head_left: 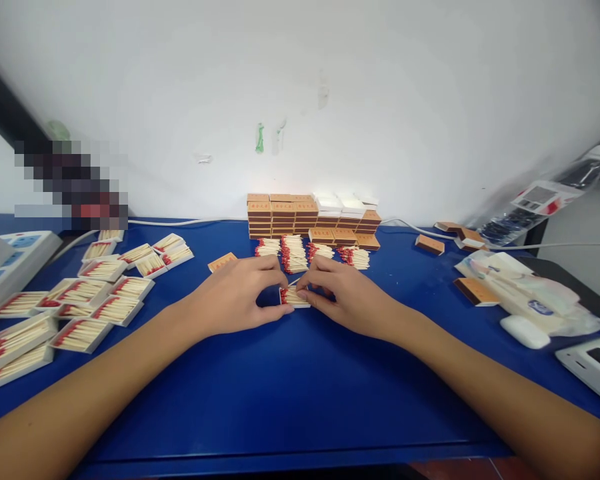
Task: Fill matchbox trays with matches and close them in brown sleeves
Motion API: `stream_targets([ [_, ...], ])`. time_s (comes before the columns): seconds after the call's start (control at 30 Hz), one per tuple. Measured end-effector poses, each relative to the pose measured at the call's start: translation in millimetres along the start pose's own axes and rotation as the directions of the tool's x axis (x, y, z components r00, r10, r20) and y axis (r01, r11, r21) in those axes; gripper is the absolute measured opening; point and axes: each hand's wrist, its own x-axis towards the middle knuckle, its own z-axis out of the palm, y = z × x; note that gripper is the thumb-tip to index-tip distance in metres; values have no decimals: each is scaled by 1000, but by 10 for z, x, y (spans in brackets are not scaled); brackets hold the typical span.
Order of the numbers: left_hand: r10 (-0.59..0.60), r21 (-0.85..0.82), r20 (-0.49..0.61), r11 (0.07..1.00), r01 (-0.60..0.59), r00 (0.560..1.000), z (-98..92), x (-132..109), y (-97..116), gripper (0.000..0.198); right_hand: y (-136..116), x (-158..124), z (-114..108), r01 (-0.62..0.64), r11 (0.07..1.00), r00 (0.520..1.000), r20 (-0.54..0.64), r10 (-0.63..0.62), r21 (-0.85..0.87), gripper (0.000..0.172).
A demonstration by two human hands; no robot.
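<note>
A small white matchbox tray [300, 305] filled with red-tipped matches lies on the blue table between my hands. My left hand [237, 293] grips its left end, thumb at the near side and fingers at the far side. At the right end, the closed fingers of my right hand [347, 293] hold the tray and touch the matches; its fingertips partly cover them. Just beyond are loose piles of matches [294, 255]. One orange matchbox [223, 261] lies flat behind my left hand, partly hidden by it.
Stacked orange matchboxes [283, 217] stand against the wall, with white trays [337, 202] on top. Several match-filled trays [83, 293] spread over the left, near a power strip [23, 253]. On the right are loose matchboxes [430, 245], a plastic tissue pack [540, 303] and a white case [525, 331].
</note>
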Motion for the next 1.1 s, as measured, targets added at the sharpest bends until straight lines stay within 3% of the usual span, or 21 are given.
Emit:
stream_targets([
  [0.2,-11,-29,5,1000,11,1000,0,-6,10,25,20,12,4,-37,999,998,-45,35,-39,14],
  [0.47,-15,-37,25,999,16,1000,-8,1,22,23,32,-3,-18,-31,999,999,-22,31,-18,6],
  [0.77,-9,-52,22,999,10,1000,-3,0,34,22,-4,3,-21,-30,1000,1000,4,30,4,11],
  [1.1,2,-64,46,998,1,999,3,3,38,19,-23,29,21,-50,999,997,-52,50,-1,7],
])
